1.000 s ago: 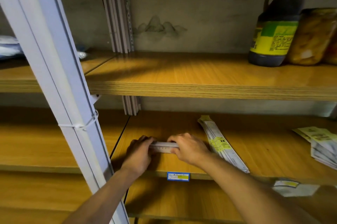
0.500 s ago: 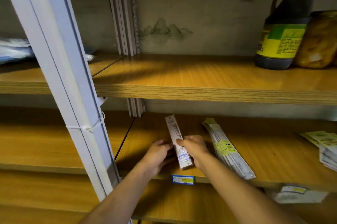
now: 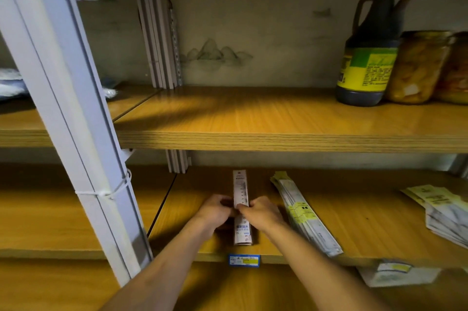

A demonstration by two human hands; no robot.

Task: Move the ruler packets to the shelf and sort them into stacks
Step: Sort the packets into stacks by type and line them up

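Wooden shelving on pale metal uprights filled the head view, with a dark sauce jug and jars at about two o'clock on the upper board. On the middle shelf, the ruler packets had swung from lying crosswise a second before to pointing straight back toward twelve o'clock, their near end close to the front edge above a blue price tag. The left hand and right hand pinched the bundle from either side, fingers curled, apparently squaring it into a stack. It looked slim, white and printed with a scale. At three o'clock lay a second stack, angled, with more packets farther right.
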